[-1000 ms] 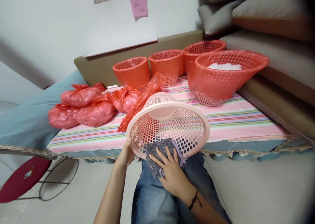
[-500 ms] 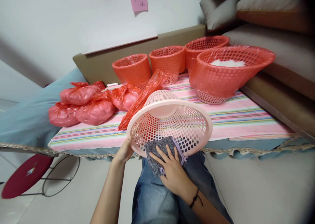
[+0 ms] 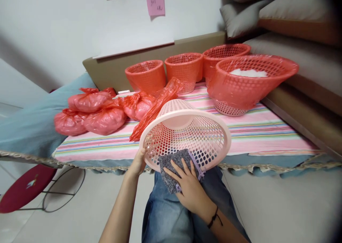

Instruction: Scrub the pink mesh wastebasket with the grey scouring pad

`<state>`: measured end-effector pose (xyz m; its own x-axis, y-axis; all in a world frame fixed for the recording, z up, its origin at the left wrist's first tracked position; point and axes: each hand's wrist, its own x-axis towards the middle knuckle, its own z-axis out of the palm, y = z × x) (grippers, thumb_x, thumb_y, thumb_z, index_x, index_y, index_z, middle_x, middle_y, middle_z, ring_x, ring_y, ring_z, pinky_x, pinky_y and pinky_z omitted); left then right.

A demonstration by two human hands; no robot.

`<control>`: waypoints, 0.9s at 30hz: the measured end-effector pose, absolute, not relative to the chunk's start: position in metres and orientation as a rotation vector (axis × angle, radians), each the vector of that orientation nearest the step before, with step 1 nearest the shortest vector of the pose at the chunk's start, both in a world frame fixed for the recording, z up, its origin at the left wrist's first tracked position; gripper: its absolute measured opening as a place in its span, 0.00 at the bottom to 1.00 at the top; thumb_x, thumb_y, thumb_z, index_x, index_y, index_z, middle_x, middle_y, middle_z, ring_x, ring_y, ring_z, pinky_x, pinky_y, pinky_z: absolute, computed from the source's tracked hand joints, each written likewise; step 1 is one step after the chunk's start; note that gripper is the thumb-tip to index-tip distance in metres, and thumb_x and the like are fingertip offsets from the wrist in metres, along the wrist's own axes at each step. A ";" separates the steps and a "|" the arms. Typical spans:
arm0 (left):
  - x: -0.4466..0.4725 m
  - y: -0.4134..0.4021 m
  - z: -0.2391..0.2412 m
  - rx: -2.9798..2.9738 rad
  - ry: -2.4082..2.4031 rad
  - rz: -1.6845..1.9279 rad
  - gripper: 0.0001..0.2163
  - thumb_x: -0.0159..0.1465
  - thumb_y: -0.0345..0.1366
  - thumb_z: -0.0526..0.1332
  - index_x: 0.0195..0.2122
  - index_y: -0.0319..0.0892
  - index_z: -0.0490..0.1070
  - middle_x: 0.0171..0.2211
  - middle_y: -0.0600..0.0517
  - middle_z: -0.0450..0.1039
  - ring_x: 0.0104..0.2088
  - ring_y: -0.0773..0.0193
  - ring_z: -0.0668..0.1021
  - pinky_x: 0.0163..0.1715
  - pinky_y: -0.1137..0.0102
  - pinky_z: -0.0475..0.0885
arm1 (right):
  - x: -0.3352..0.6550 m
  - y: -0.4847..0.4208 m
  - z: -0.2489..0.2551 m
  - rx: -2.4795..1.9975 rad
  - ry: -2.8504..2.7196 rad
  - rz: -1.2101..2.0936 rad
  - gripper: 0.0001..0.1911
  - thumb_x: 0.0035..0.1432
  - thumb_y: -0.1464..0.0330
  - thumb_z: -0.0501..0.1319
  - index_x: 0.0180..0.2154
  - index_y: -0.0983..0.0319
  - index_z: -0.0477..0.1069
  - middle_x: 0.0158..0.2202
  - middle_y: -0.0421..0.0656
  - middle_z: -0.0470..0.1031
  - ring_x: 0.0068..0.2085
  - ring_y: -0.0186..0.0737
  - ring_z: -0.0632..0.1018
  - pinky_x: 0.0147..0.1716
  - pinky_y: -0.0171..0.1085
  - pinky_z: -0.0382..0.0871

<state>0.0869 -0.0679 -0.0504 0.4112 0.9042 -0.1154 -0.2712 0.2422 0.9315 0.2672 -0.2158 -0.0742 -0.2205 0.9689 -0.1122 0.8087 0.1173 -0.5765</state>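
A pale pink perforated basket (image 3: 187,132) lies tilted on its side above my lap, its mouth turned toward me. My left hand (image 3: 137,163) grips its rim at the lower left. My right hand (image 3: 187,184) presses a grey cloth (image 3: 173,164) with a purple edge against the basket's lower rim and inner wall, fingers spread over the cloth. My jeans-clad knees show beneath both hands.
A striped cloth (image 3: 253,129) covers the low bed in front. Several red-lined baskets (image 3: 145,75) stand at its back, the largest basket (image 3: 251,82) at the right. Several tied red bags (image 3: 104,118) lie at the left. A red stool (image 3: 24,189) stands on the floor, lower left.
The view has shifted slightly. Basket, cloth and both hands keep nearly the same pose; the right hand has slid a little along the rim.
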 end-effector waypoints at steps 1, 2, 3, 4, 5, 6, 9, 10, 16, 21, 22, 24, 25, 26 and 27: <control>0.087 -0.068 -0.050 1.004 0.777 0.935 0.47 0.43 0.61 0.72 0.62 0.44 0.67 0.59 0.38 0.72 0.63 0.36 0.68 0.63 0.45 0.62 | 0.270 -0.218 -0.073 -1.723 -2.129 0.784 0.49 0.48 0.73 0.57 0.69 0.41 0.48 0.74 0.29 0.40 0.73 0.59 0.39 0.67 0.66 0.28; 0.088 -0.068 -0.050 0.998 0.779 0.948 0.47 0.43 0.61 0.72 0.62 0.44 0.67 0.60 0.38 0.71 0.63 0.36 0.69 0.63 0.45 0.62 | 0.273 -0.220 -0.072 -1.698 -2.154 0.799 0.49 0.47 0.74 0.56 0.69 0.41 0.48 0.74 0.29 0.40 0.73 0.59 0.39 0.67 0.66 0.28; 0.089 -0.069 -0.049 0.993 0.781 0.962 0.47 0.42 0.61 0.72 0.61 0.44 0.67 0.60 0.38 0.71 0.62 0.35 0.69 0.62 0.45 0.63 | 0.277 -0.224 -0.070 -1.673 -2.180 0.825 0.50 0.46 0.74 0.56 0.69 0.41 0.49 0.74 0.29 0.40 0.73 0.59 0.39 0.67 0.66 0.28; 0.090 -0.069 -0.048 0.989 0.785 0.975 0.47 0.42 0.62 0.73 0.61 0.44 0.68 0.61 0.38 0.70 0.62 0.35 0.69 0.62 0.45 0.64 | 0.282 -0.227 -0.067 -1.655 -2.201 0.854 0.50 0.44 0.74 0.56 0.69 0.42 0.50 0.74 0.29 0.40 0.73 0.59 0.38 0.67 0.66 0.27; 0.092 -0.070 -0.047 0.986 0.790 0.987 0.47 0.41 0.61 0.73 0.61 0.44 0.69 0.61 0.38 0.70 0.61 0.34 0.70 0.61 0.45 0.64 | 0.286 -0.232 -0.064 -1.640 -2.217 0.887 0.51 0.43 0.74 0.56 0.69 0.42 0.52 0.73 0.29 0.41 0.73 0.59 0.38 0.67 0.66 0.26; 0.093 -0.071 -0.046 0.986 0.798 0.996 0.46 0.41 0.61 0.73 0.60 0.44 0.69 0.61 0.38 0.70 0.61 0.34 0.70 0.61 0.45 0.65 | 0.291 -0.236 -0.061 -1.626 -2.229 0.920 0.51 0.42 0.74 0.56 0.68 0.44 0.53 0.73 0.29 0.42 0.73 0.59 0.38 0.67 0.66 0.26; 0.094 -0.075 -0.044 0.999 0.825 1.025 0.44 0.44 0.60 0.73 0.59 0.42 0.70 0.61 0.39 0.70 0.61 0.35 0.71 0.61 0.46 0.65 | 0.305 -0.248 -0.052 -1.598 -2.205 0.994 0.48 0.42 0.72 0.55 0.68 0.48 0.58 0.72 0.32 0.50 0.73 0.57 0.42 0.68 0.63 0.27; 0.093 -0.077 -0.045 1.004 0.838 1.039 0.42 0.45 0.59 0.72 0.58 0.41 0.71 0.60 0.39 0.71 0.61 0.36 0.71 0.61 0.46 0.65 | 0.309 -0.250 -0.049 -1.602 -2.170 1.005 0.47 0.42 0.72 0.55 0.67 0.49 0.59 0.70 0.33 0.54 0.72 0.55 0.46 0.69 0.62 0.30; 0.087 -0.084 -0.047 1.001 0.910 1.010 0.40 0.46 0.59 0.72 0.56 0.40 0.73 0.57 0.39 0.74 0.60 0.38 0.72 0.62 0.48 0.65 | 0.331 -0.226 -0.032 -1.506 -1.704 0.849 0.33 0.53 0.72 0.54 0.61 0.54 0.69 0.60 0.41 0.73 0.61 0.47 0.72 0.65 0.51 0.59; 0.086 -0.088 -0.051 0.917 0.834 0.961 0.42 0.45 0.60 0.72 0.58 0.44 0.71 0.60 0.40 0.71 0.62 0.39 0.70 0.62 0.49 0.64 | 0.333 -0.162 -0.015 -1.340 -1.452 0.767 0.23 0.60 0.67 0.55 0.56 0.60 0.74 0.53 0.44 0.79 0.54 0.48 0.77 0.56 0.46 0.69; 0.086 -0.088 -0.054 0.907 0.829 0.969 0.42 0.44 0.60 0.73 0.58 0.44 0.70 0.61 0.40 0.70 0.62 0.39 0.70 0.63 0.49 0.63 | 0.332 -0.146 -0.013 -1.309 -1.410 0.744 0.22 0.62 0.66 0.55 0.56 0.60 0.73 0.53 0.43 0.79 0.54 0.48 0.77 0.56 0.45 0.69; 0.086 -0.088 -0.059 0.890 0.823 0.980 0.44 0.44 0.60 0.73 0.60 0.45 0.68 0.62 0.40 0.68 0.63 0.39 0.69 0.63 0.48 0.62 | 0.330 -0.112 -0.012 -1.313 -1.341 0.629 0.22 0.64 0.65 0.53 0.57 0.60 0.72 0.53 0.44 0.78 0.54 0.48 0.77 0.55 0.45 0.69; 0.087 -0.088 -0.062 0.883 0.818 0.982 0.45 0.44 0.60 0.73 0.61 0.46 0.67 0.63 0.40 0.68 0.63 0.39 0.69 0.64 0.48 0.62 | 0.329 -0.095 -0.014 -1.371 -1.319 0.532 0.22 0.64 0.65 0.53 0.56 0.60 0.72 0.53 0.46 0.78 0.53 0.49 0.77 0.55 0.46 0.69; 0.087 -0.088 -0.064 0.879 0.810 0.980 0.45 0.44 0.60 0.73 0.62 0.46 0.67 0.63 0.40 0.67 0.63 0.39 0.69 0.64 0.48 0.61 | 0.328 -0.077 -0.017 -1.462 -1.309 0.418 0.21 0.64 0.65 0.54 0.55 0.62 0.73 0.52 0.48 0.79 0.53 0.51 0.77 0.55 0.48 0.69; 0.088 -0.088 -0.064 0.878 0.802 0.973 0.45 0.44 0.60 0.72 0.62 0.46 0.66 0.64 0.40 0.67 0.63 0.39 0.69 0.64 0.48 0.61 | 0.327 -0.061 -0.023 -1.562 -1.325 0.292 0.21 0.63 0.66 0.55 0.54 0.63 0.74 0.52 0.50 0.78 0.54 0.53 0.76 0.57 0.51 0.66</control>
<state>0.0878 -0.0883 -0.0645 0.3498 0.9208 -0.1723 -0.3447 0.2975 0.8903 0.3271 -0.0605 -0.0229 0.3643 0.8386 0.4049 0.5908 0.1280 -0.7966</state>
